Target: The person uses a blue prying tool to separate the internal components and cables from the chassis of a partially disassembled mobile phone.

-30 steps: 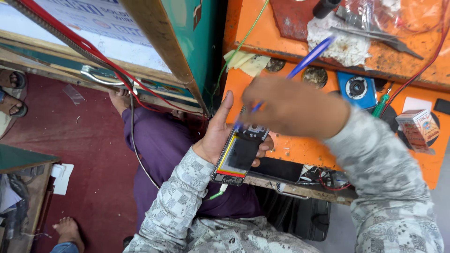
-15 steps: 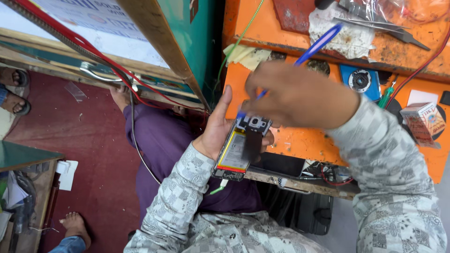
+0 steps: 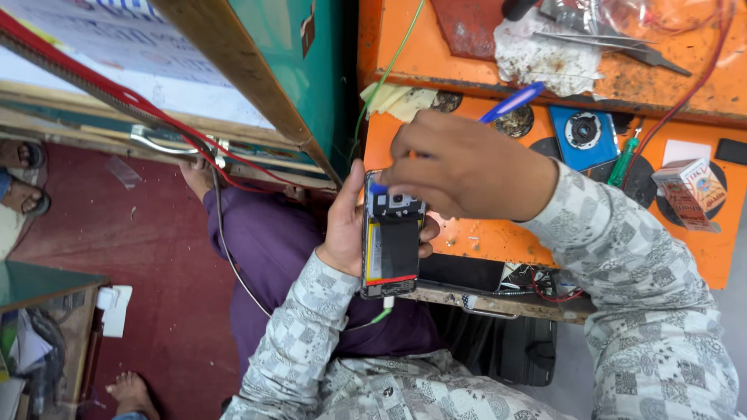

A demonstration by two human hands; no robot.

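Note:
My left hand (image 3: 350,225) holds an opened phone (image 3: 391,249) upright by its edges, back cover off, with the black battery and circuit board showing. My right hand (image 3: 459,167) is closed on a blue-handled screwdriver (image 3: 510,103) and presses its tip onto the top part of the phone, near the camera module. Both hands are over the front edge of an orange workbench (image 3: 482,233). My sleeves are grey patterned fabric.
On the bench lie a blue square part with a round lens (image 3: 582,134), a green screwdriver (image 3: 622,162), a small printed box (image 3: 689,194), tweezers (image 3: 622,45) and crumpled tissue (image 3: 545,54). A teal wooden frame (image 3: 272,85) stands left. Red and green wires hang nearby. Another person's feet (image 3: 23,179) rest on the red floor.
The phone has turned from tilted to nearly upright in my left hand. My right hand with the screwdriver stays on its upper end, shifted slightly left.

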